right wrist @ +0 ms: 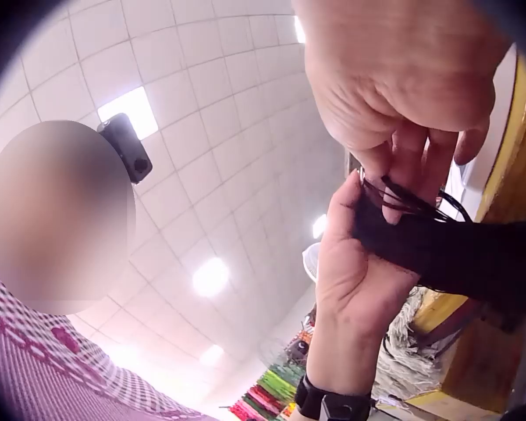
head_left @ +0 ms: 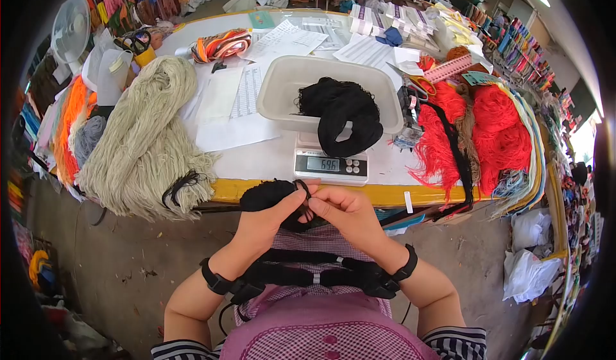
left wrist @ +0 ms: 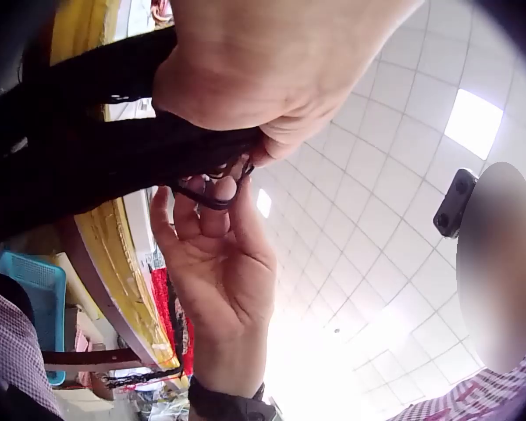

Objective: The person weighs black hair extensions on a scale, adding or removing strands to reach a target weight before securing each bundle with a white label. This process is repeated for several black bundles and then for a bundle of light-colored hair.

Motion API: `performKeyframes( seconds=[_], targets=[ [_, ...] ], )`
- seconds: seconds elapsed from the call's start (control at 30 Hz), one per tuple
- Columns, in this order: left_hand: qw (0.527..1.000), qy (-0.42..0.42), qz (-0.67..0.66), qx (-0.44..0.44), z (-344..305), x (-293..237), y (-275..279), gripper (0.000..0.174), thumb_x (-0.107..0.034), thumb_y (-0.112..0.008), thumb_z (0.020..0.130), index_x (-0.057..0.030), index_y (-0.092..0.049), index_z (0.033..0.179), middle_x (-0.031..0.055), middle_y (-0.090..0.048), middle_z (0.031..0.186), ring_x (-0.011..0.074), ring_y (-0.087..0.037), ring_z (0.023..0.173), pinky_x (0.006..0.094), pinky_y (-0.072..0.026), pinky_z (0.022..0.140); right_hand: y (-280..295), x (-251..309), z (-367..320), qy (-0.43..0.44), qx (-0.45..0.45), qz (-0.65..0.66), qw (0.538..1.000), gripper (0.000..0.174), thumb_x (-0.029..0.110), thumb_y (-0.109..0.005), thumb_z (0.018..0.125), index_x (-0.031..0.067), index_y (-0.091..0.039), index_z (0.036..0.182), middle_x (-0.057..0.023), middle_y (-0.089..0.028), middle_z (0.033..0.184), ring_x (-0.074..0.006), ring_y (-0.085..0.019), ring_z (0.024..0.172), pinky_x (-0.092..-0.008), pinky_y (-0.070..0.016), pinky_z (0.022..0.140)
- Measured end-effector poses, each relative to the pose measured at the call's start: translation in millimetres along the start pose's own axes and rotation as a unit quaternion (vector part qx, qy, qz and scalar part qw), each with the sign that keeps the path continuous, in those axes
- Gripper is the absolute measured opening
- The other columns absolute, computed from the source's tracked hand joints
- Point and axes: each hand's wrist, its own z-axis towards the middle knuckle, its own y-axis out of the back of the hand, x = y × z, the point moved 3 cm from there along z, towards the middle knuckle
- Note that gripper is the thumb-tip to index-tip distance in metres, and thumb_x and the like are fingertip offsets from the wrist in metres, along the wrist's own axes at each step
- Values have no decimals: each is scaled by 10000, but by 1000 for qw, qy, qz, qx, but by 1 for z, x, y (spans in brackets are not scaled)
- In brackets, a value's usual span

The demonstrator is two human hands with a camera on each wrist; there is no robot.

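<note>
1. Head view: a cluttered workroom is seen around a white table with a yellow front edge. Colored yarn is hung in rows behind, and a fan is placed at the left.
2. Head view, table: a digital scale is set near the edge, its rear covered by a translucent tub. A loose black skein is heaped in the tub and draped over its front rim. Left of these lie paper sheets and a beige yarn bundle, draped over the edge; to the right, red yarn is piled, with scissors beside it.
3. Head view, hands: the held black skein is kept in front of the table edge, just short of the scale. It is gripped by the left hand, fingers curled; a thin black strand is pinched by the right hand, thumb against fingers.
4. Left wrist view: the held black skein is stretched toward the left, and much of the strand is hidden by the left hand. A blue basket is seen below the table edge.
5. Right wrist view: looped strands are held between both hands' fingertips, partly covered by the right hand. A tiled ceiling is visible behind.
</note>
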Motion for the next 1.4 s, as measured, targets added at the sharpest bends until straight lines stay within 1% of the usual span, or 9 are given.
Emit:
performKeyframes(
  seconds=[0.7,0.8,1.0,1.17,1.2,1.27,1.3,1.37,1.4],
  targets=[
    [998,-28,-39,-40,3,7,11,186,-45,-591,910,82,-685,1009,139,-704,999,156,-640,794,280,-509,759,3,-1,-2,11,-85,35,996,133,82,-636,926,-19,-676,1004,-25,-671,930,-74,-600,824,-215,-479,762],
    [997,-57,-34,-29,3,4,8,129,-39,-621,899,59,-697,933,75,-685,825,119,-624,741,253,-496,701,1,2,2,8,-65,28,997,140,94,-636,928,-17,-672,1005,-22,-668,914,-68,-597,792,-212,-472,732],
    [987,-98,113,-57,1,10,11,87,-42,-657,879,36,-694,887,30,-675,799,76,-583,723,235,-457,649,4,-3,4,-25,-57,7,998,122,99,-658,914,-13,-663,960,-44,-671,895,-99,-619,772,-223,-484,742],
    [997,-45,-26,-50,1,13,12,124,17,-646,851,33,-674,971,57,-681,918,145,-629,866,269,-512,779,0,-6,6,19,-102,68,992,85,78,-627,920,0,-650,943,-40,-650,871,-88,-595,738,-225,-478,698],
    [980,-134,136,-65,-5,7,12,93,-4,-630,859,26,-650,944,44,-651,863,161,-621,851,291,-507,819,1,-5,7,31,-136,143,980,78,74,-619,920,6,-645,948,-21,-628,840,-69,-567,693,-221,-463,659],
    [950,40,-305,-43,-2,4,35,208,-123,-598,889,11,-569,1046,80,-636,818,259,-643,927,397,-469,965,10,7,1,-8,-91,256,962,55,69,-619,910,21,-635,932,-9,-585,797,-62,-529,655,-229,-431,604],
    [942,-5,-332,-57,-8,-14,44,116,-139,-540,904,-24,-540,917,15,-504,680,228,-577,729,428,-454,951,15,12,-4,-49,-45,369,927,32,63,-618,901,36,-626,917,3,-543,755,-54,-492,618,-237,-398,548],
    [860,-74,-505,-6,-20,-44,83,83,-89,-516,915,-50,-483,850,-36,-339,632,111,-354,582,306,-418,717,38,17,-5,-57,-88,175,979,104,88,-623,888,48,-595,980,24,-429,650,-53,-407,542,-268,-329,476],
    [856,-119,-502,-29,-31,-57,112,72,-67,-491,930,-52,-477,861,-42,-353,641,86,-367,585,281,-395,690,48,25,-5,5,-130,-110,985,144,100,-630,887,41,-576,1005,40,-424,635,-39,-387,536,-250,-313,468]
  ],
)
